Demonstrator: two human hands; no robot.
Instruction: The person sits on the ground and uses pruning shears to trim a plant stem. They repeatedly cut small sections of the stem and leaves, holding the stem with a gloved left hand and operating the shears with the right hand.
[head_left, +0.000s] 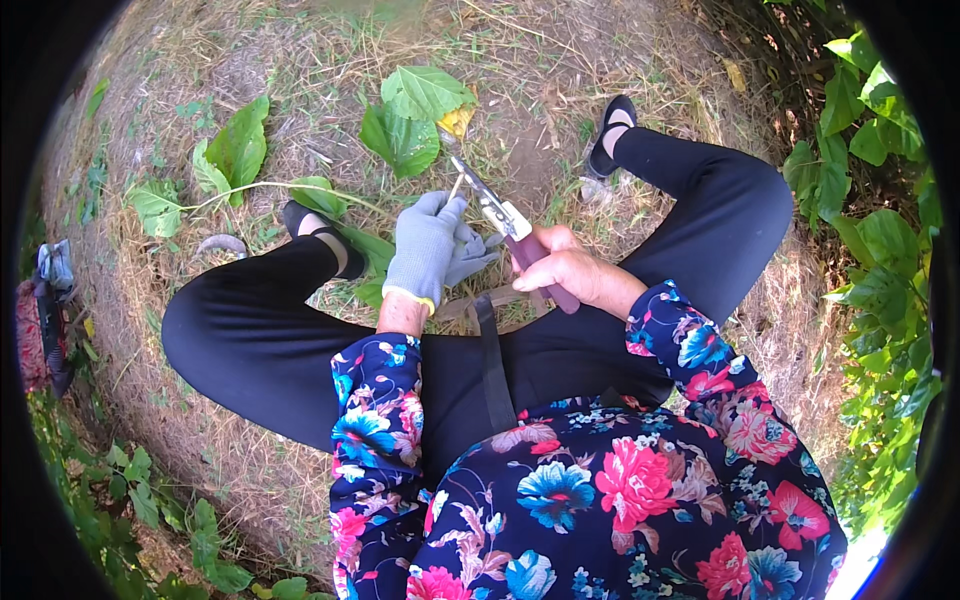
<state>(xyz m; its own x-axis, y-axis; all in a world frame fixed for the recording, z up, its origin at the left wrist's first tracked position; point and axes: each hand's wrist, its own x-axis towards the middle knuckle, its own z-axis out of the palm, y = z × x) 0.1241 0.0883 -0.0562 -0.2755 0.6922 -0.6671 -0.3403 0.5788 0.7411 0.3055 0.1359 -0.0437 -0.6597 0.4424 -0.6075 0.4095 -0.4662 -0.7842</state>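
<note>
My left hand, in a grey knit glove with a yellow cuff edge, grips a thin cut stem whose pale end pokes up past the thumb. A leafy stem runs from the left towards this glove; whether it is the same piece is hidden by the fingers. My bare right hand holds a knife by its maroon handle. White wrapping covers the handle's front end. The narrow, stained blade points up and left, its tip close beside the stem end.
Large green leaves lie on the dry grass ahead, with a yellow leaf beside them. A curved grey object rests near my left shoe. Between my legs are wooden pieces and a black strap. Leafy plants line the right.
</note>
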